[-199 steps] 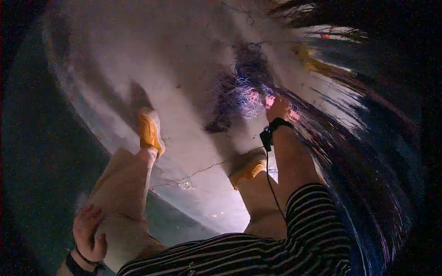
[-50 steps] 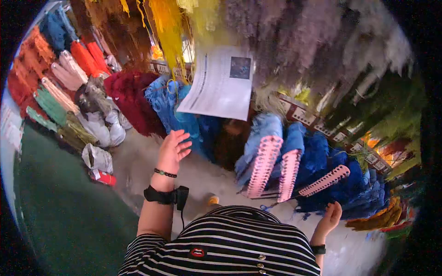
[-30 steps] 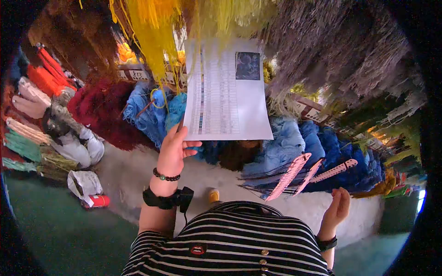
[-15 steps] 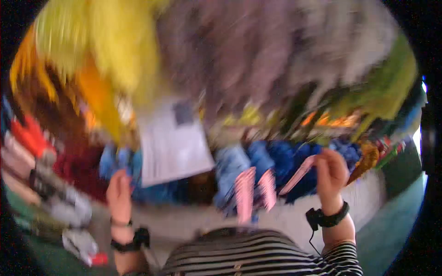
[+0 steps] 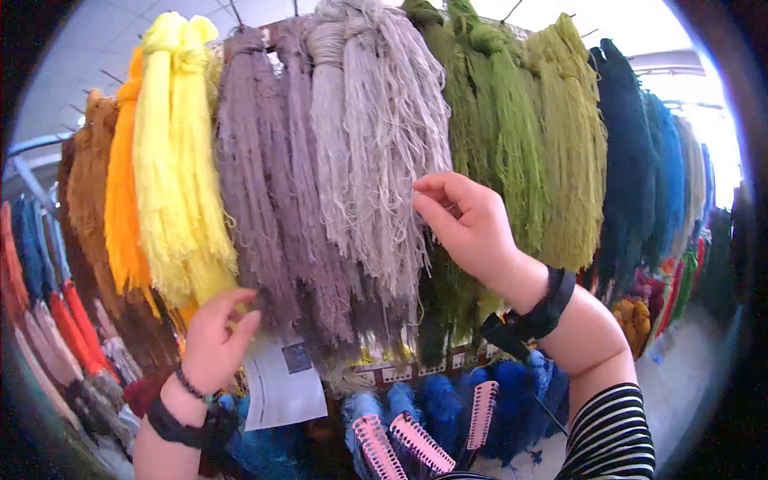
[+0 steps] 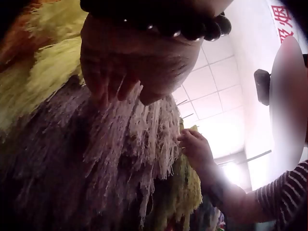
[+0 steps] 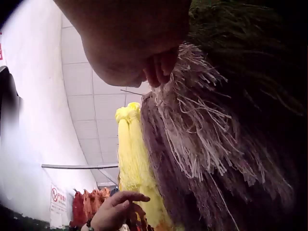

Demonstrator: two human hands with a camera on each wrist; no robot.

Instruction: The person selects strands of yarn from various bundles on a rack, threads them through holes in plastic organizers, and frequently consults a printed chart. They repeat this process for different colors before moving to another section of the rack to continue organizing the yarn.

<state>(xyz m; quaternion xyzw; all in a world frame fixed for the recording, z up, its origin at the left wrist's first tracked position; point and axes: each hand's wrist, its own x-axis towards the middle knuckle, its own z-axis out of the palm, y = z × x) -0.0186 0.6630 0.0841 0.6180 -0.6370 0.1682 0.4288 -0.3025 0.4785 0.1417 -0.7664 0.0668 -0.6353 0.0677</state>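
Light grey yarn hanks point(image 5: 376, 144) hang in a row at the front. At their right edge, my right hand point(image 5: 476, 228) pinches strands between thumb and fingertips; in the right wrist view those fingers point(image 7: 159, 72) meet the yarn's upper strands point(image 7: 187, 120). My left hand point(image 5: 216, 340) is lower left with fingers loosely bent, below the yellow hanks point(image 5: 180, 160) and beside the mauve hanks point(image 5: 260, 176). Nothing shows in its grasp. A printed sheet point(image 5: 284, 392) with a small dark picture hangs just right of the left wrist.
Green hanks point(image 5: 504, 112) and dark teal hanks point(image 5: 620, 160) hang to the right; orange point(image 5: 128, 192) and brown ones point(image 5: 92, 176) hang left. Below are blue hanks point(image 5: 440, 400) with pink punched strips point(image 5: 420, 444). Thin rack rods point(image 5: 512, 10) stick out above.
The head view has tilted up from the floor and lower blue hanks to the upper row. The right hand has risen from beside the body to the grey yarn; the left stays near the sheet.
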